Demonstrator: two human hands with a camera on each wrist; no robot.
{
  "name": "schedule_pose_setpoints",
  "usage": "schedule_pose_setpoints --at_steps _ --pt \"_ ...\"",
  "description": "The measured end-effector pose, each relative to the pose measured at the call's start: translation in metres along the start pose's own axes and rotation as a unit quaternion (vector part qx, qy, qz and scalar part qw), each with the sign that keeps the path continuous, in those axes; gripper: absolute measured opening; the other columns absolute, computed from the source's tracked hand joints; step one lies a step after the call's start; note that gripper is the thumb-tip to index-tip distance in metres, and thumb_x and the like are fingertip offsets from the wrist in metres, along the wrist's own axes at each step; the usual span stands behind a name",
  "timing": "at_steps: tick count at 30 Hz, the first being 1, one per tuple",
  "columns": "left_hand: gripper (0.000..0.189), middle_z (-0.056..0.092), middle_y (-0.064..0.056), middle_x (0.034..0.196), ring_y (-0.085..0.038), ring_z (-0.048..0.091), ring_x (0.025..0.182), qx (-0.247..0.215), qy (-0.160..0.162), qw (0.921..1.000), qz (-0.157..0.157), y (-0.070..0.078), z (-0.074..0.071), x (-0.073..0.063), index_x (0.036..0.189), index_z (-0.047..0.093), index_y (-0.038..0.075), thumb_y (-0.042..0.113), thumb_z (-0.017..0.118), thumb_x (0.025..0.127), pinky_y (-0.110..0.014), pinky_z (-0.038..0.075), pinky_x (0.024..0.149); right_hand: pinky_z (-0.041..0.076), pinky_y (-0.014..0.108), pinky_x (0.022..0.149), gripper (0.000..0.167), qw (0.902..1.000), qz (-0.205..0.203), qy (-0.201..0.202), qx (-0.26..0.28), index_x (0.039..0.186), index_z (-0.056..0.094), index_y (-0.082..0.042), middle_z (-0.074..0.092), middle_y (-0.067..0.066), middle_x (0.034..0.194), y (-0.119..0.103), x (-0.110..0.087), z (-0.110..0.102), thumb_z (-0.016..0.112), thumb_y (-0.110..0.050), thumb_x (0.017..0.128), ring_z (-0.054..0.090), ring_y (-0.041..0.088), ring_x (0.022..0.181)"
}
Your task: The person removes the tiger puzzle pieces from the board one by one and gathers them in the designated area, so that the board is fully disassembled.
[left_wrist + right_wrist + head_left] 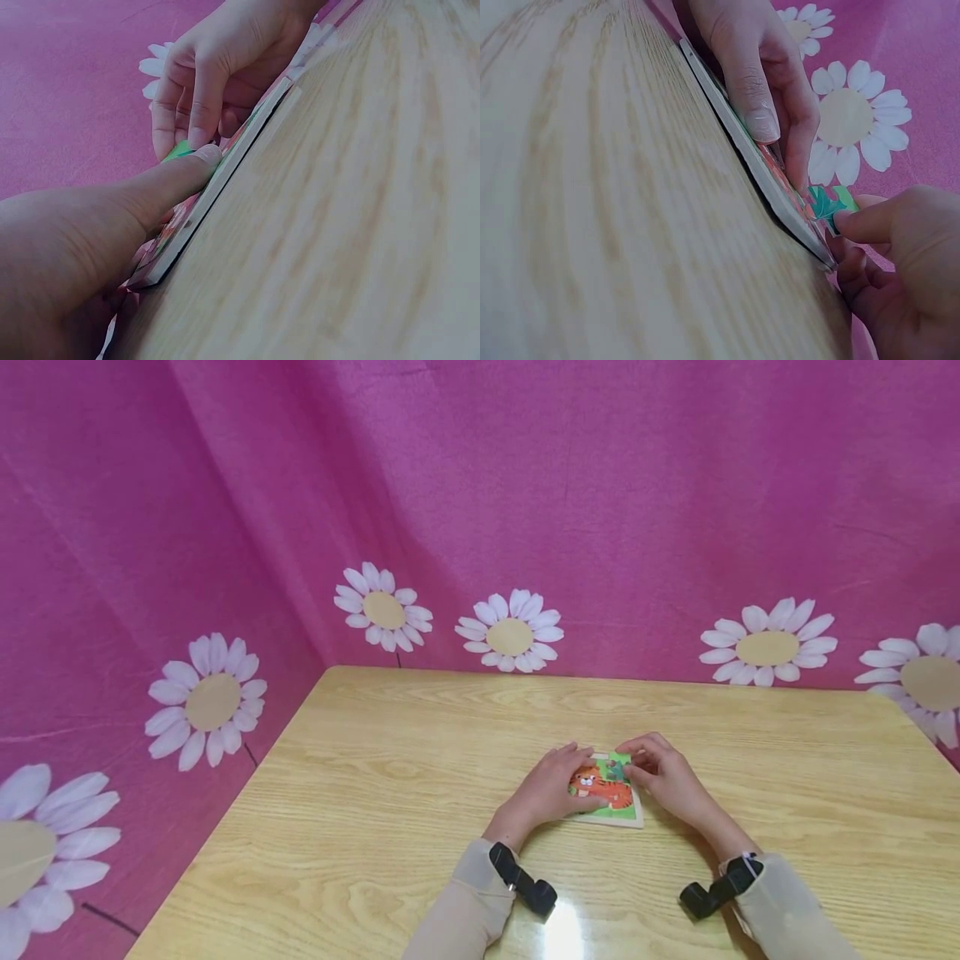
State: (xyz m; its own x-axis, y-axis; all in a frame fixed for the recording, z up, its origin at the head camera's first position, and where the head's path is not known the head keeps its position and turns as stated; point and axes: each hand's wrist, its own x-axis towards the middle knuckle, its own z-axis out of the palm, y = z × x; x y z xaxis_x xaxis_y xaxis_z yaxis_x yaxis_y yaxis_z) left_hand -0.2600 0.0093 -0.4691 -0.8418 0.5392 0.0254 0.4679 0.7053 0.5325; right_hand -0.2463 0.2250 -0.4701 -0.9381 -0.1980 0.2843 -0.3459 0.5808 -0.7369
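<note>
A small jigsaw puzzle board (630,823) with an orange tiger picture on green lies flat on the table. My left hand (546,789) holds it at the left side, fingers bent over the far edge and thumb (759,124) lying across the top. At the board's upper right corner, my right hand (671,781) pinches a green and teal puzzle piece (826,206) between thumb and index finger. This piece is tilted up from the board in the right wrist view. Fingers cover part of the picture, and the piece's underside is hidden.
The wood-grain table (375,793) extends on every side of the board. Behind and to the left hangs a pink curtain (562,485) with white daisies, close against the table edges. Black camera mounts (534,893) sit on both wrists.
</note>
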Motion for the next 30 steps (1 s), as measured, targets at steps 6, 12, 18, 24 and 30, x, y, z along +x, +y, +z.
schedule_pose_setpoints --at_steps 6,12,18,24,30 --pt "0.069 0.039 0.004 0.157 -0.019 0.029 0.150 0.004 -0.001 1.0000 0.000 0.001 0.000 0.000 0.145 0.048 0.023 0.053 0.068 0.086 -0.040 0.029 0.123 0.048 0.014 0.072 0.024 1.0000 -0.001 0.005 -0.003 0.112 0.065 -0.002 0.058 0.014 0.107 0.001 -0.001 -0.001 0.065 0.003 0.089 0.056 0.006 0.085" --pt "0.068 0.041 0.003 0.156 -0.019 0.029 0.150 0.010 0.001 0.9999 0.005 0.002 -0.001 -0.001 0.144 0.049 0.021 0.051 0.069 0.086 -0.037 0.029 0.123 0.050 0.012 0.075 0.024 0.9997 -0.012 0.014 -0.015 0.111 0.065 -0.002 0.059 0.013 0.106 0.005 -0.003 -0.002 0.065 0.005 0.088 0.056 0.001 0.086" --pt "0.068 0.043 0.003 0.155 -0.018 0.030 0.149 0.016 0.002 0.9998 0.009 0.002 -0.001 -0.001 0.144 0.050 0.020 0.050 0.069 0.087 -0.036 0.029 0.123 0.051 0.013 0.076 0.024 0.9995 -0.009 0.017 -0.025 0.111 0.066 -0.002 0.059 0.012 0.107 0.008 -0.005 -0.003 0.065 0.005 0.088 0.055 -0.006 0.088" --pt "0.068 0.041 0.003 0.156 -0.018 0.030 0.150 0.008 -0.001 0.9999 0.008 0.001 -0.002 -0.002 0.144 0.049 0.022 0.050 0.069 0.087 -0.036 0.028 0.123 0.053 0.019 0.060 0.023 0.9999 0.003 0.011 -0.005 0.112 0.065 -0.002 0.057 0.014 0.108 0.009 -0.007 -0.007 0.063 0.004 0.090 0.055 -0.004 0.086" --pt "0.070 0.040 0.003 0.157 -0.017 0.029 0.150 0.010 -0.002 0.9999 0.011 0.000 -0.003 -0.002 0.146 0.047 0.022 0.051 0.069 0.087 -0.035 0.026 0.124 0.053 0.018 0.064 0.022 0.9998 -0.006 0.016 -0.013 0.111 0.065 -0.001 0.058 0.014 0.108 0.011 -0.009 -0.009 0.064 0.004 0.089 0.057 0.000 0.086"
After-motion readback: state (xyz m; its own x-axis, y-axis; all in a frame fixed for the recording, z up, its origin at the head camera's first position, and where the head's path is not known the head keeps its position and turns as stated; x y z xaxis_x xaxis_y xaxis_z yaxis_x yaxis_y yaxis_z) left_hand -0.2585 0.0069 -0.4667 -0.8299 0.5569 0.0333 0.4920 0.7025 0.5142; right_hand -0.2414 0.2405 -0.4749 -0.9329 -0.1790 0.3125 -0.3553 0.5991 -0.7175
